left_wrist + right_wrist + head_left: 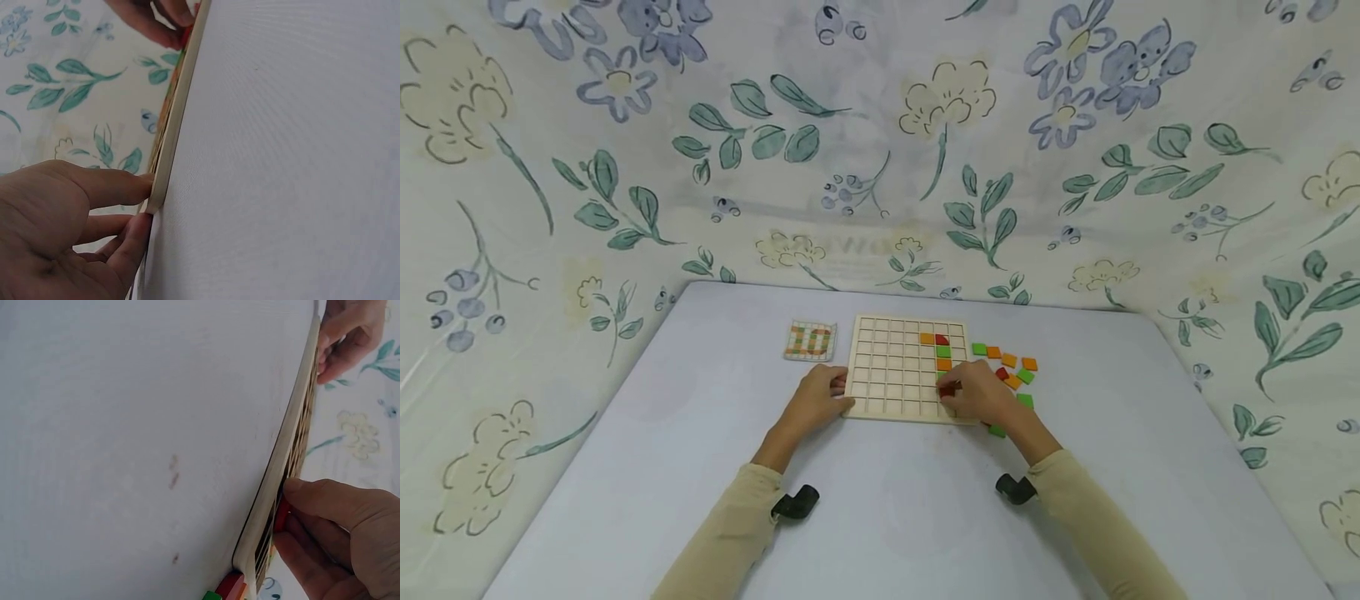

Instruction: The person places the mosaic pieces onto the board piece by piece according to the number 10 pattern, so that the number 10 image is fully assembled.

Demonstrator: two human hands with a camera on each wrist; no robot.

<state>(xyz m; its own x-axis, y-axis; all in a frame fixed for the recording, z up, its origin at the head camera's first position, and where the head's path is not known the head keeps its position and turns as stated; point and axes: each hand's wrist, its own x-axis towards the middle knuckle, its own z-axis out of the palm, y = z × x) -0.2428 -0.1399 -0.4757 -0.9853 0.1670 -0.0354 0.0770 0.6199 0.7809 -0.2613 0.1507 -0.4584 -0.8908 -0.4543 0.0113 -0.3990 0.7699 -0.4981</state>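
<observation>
A pale wooden grid board (886,377) lies on the table, with several colored square tiles in its right-hand columns, among them an orange tile (927,339) and a green tile (943,352). At its lower left corner my left hand (820,398) pinches the rim, thumb (125,187) on top and fingers against the side. Over the lower right part of the grid, my right hand (981,393) pinches a red tile (282,512) between thumb and fingers, right at the board's surface. That hand hides some of the cells beneath it.
Loose green, orange and red tiles lie right of the board, such as an orange tile (1029,364) and a green tile (1025,402). Left of the board is a card with a checkered pattern (809,341). Floral cloth (880,167) hangs behind the white table (700,400).
</observation>
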